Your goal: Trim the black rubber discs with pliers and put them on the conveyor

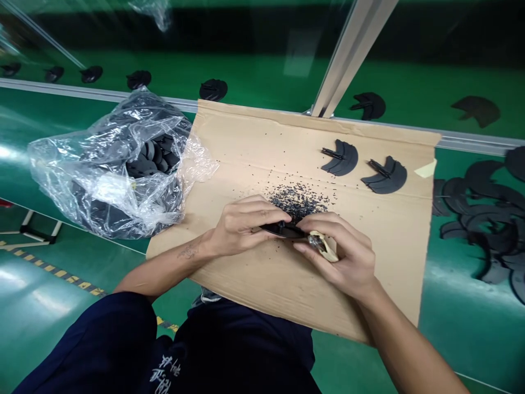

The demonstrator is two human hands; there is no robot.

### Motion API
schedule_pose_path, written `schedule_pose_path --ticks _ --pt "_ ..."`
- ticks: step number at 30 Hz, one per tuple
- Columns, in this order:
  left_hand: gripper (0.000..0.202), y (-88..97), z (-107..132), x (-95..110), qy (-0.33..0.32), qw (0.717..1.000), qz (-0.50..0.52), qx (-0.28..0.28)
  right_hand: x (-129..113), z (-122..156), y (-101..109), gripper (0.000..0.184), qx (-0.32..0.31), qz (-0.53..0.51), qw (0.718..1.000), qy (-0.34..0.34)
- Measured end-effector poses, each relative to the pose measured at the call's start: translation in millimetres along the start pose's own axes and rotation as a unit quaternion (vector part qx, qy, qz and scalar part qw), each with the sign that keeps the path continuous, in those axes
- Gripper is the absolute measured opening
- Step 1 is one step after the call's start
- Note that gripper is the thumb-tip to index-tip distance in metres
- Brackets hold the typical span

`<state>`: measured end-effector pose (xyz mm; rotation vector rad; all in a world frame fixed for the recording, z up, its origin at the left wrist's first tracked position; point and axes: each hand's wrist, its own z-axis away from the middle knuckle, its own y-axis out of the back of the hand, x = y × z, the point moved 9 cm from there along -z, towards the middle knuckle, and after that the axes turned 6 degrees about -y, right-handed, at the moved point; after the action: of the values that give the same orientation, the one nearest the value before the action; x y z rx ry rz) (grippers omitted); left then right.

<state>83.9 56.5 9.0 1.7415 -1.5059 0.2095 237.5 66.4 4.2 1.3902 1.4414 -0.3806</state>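
Note:
My left hand (240, 225) is closed on a dark curved plastic part (285, 231), held low over the cardboard sheet (262, 279). At the part's right end, my right hand (353, 249) is wrapped round a small hand tool (324, 246) with a cream-coloured covering and a metallic middle. Its exact kind is hidden by the fingers. The fingertips of both hands nearly meet at the part. Just beyond them lies a heap of tiny black scraps (297, 198). Two fan-shaped black parts, one nearer the heap (346, 158) and one farther right (389, 178), rest on the cardboard.
A clear plastic bag (82, 164) of black parts stands left of the cardboard. Many curved black pieces (488, 213) lie on the green surface at right. Behind the cardboard runs a metal rail (471, 141) with an upright post (348, 60); several black parts sit beyond it.

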Motion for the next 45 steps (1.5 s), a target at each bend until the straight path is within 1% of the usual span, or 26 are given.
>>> schedule_pose_path --ticks 3,6,11,17,21,24,26,27,29,30,32,34,37,40,42,45 --pt "0.02 -5.0 1 2 0.003 1.0 0.008 -0.013 -2 2 -6 0.023 -0.009 0.014 1.0 0.017" --pt "0.024 -9.4 2 3 0.007 0.999 0.022 -0.023 -1 4 -8 0.02 -0.004 0.024 1.0 0.014" --pt "0.02 -7.0 1 1 0.031 0.999 0.025 -0.014 1 4 -9 0.017 -0.003 0.013 1.0 -0.007" --pt "0.023 -7.1 2 5 0.01 1.0 0.023 -0.012 2 3 -8 0.015 -0.013 -0.003 1.0 -0.025" --pt "0.023 -8.9 3 4 0.011 1.0 0.014 -0.008 7 3 -8 0.01 -0.016 -0.017 0.998 -0.051" --pt "0.028 -9.2 2 3 0.025 0.999 0.023 -0.008 9 2 -7 0.006 -0.006 -0.031 0.997 -0.068" --pt "0.031 -9.4 0 -1 0.052 0.997 0.061 -0.018 11 1 -6 0.005 0.005 -0.047 0.995 -0.085" --pt "0.036 -9.9 0 -5 0.077 0.992 0.096 -0.025 13 1 -5 0.007 0.008 -0.058 0.994 -0.094" --pt "0.051 -14.2 1 -14 0.139 0.971 0.188 -0.051 15 0 -5 0.011 0.002 -0.081 0.991 -0.11" --pt "0.052 -17.4 3 -18 0.173 0.956 0.23 -0.066 16 0 -6 0.012 -0.005 -0.093 0.989 -0.115" --pt "0.04 -21.5 6 -25 0.22 0.93 0.282 -0.08 16 -1 -9 0.011 -0.024 -0.115 0.986 -0.12" --pt "0.026 -22.5 8 -29 0.235 0.921 0.301 -0.074 15 -1 -12 0.009 -0.036 -0.127 0.984 -0.12" --pt "0.023 -22.6 9 -31 0.238 0.922 0.3 -0.053 11 -1 -10 0.014 -0.025 -0.131 0.985 -0.106" --pt "0.024 -24.3 8 -27 0.225 0.932 0.279 -0.059 6 0 -7 0.013 -0.011 -0.131 0.988 -0.08" --pt "0.021 -21.9 4 -20 0.19 0.946 0.257 -0.06 5 1 -7 0.009 -0.015 -0.122 0.99 -0.063" --pt "0.011 -14.1 -1 -7 0.113 0.972 0.203 -0.044 4 3 -10 0.007 -0.033 -0.091 0.995 -0.038"
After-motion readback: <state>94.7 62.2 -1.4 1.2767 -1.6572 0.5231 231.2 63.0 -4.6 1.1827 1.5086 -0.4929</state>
